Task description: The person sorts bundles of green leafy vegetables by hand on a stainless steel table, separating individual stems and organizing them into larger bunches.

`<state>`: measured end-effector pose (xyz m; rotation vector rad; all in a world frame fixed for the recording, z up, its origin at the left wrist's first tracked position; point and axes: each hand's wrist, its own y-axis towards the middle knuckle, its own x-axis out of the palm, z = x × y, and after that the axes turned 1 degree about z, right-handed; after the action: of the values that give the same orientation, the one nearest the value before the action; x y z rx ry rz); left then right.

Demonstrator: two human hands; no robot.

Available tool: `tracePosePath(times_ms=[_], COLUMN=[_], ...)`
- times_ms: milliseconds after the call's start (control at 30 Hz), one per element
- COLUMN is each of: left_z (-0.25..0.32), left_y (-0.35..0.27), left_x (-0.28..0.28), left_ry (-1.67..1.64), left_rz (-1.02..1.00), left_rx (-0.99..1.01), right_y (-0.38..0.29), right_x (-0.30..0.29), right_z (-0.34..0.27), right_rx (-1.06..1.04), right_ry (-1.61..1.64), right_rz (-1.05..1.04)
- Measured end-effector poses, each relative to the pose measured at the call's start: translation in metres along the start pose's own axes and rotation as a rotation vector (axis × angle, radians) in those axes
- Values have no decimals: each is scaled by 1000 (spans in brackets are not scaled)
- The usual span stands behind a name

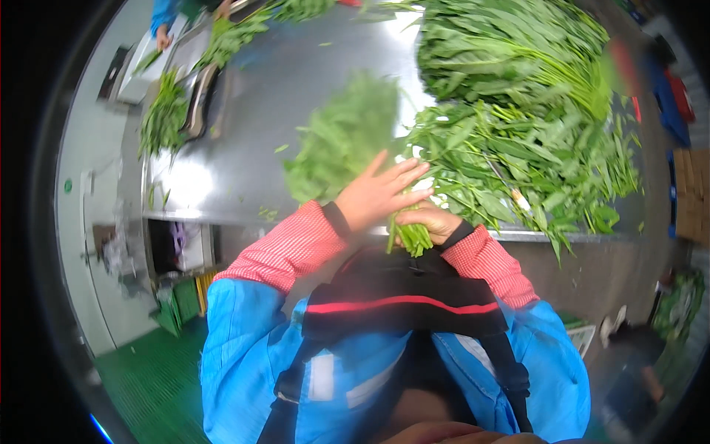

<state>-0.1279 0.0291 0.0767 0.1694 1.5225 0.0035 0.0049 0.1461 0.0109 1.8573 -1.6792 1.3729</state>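
Observation:
My right hand (430, 222) is closed around the stems of a bunch of leafy greens (349, 130), close to the table's front edge. The cut stem ends point towards my body, and the leaves, blurred, spread away over the metal table. My left hand (383, 194) lies over the bunch just above the right hand, its fingers apart and extended; its palm is hidden. To the right of my hands lies a loose heap of leafy greens (499, 161), with a knife (518, 197) partly sunk in it. A larger pile of greens (516, 50) lies behind that heap.
The metal table (255, 111) has a raised front edge. At its left lie smaller bunches of greens (163, 119) beside a dark-edged device. Another person's hand (162, 38) holds greens at the upper left. A person stands at the lower right, and cardboard boxes (693, 194) are stacked at the right.

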Motion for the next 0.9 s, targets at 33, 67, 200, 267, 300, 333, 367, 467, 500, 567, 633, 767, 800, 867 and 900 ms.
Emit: tracePosePath(times_ms=[33, 67, 200, 267, 300, 333, 367, 467, 500, 567, 633, 767, 800, 867, 900], left_z=[-1, 2, 10, 7, 1, -11, -21, -29, -37, -46, -45, -41, -36, -55, -53], left_y=[7, 8, 35, 40, 39, 39, 45, 85, 97, 96, 98, 118, 130, 120, 116], left_x=[1, 6, 10, 22, 25, 26, 27, 0, 3, 11, 14, 46, 45, 54, 41], left_ry=[26, -32, -219, -265, -265, -253, -247, -375, -417, -570, -791, -826, -828, -892, -1019], left_rz=[7, 10, -62, -197, -204, -95, 12, -136, -147, -124, -115, -185, -209, -189, -210], left_rx=[104, 108, 77, -91, -82, -130, -163, -368, -346, -363, -355, -436, -436, -477, -550], right_y=[-8, -10, -16, -33, -46, -62, -83, -125, -129, -113, -99, -114, -127, -137, -133], right_x=[1, -3, -23, -32, -37, -46, -57, -92, -121, -159, -156, -149, -141, -111, -98], right_z=[-11, -12, -22, -40, -49, -56, -59, -48, -32, -14, -16, -20, -22, -38, -41], right_rx=[79, -24, -300, -309, -248, -371, -492, -378, -316, -436, -487, -500, -530, -594, -584], right_ry=[-48, -293, -536, -749, -954, -1136, -1309, -1724, -1826, -1970, -2010, -1784, -1734, -1711, -1526], right_rz=[-21, -48, 47, 362, 647, 794, 960, 1300, 1409, 1319, 1358, 1313, 1364, 1390, 1389])
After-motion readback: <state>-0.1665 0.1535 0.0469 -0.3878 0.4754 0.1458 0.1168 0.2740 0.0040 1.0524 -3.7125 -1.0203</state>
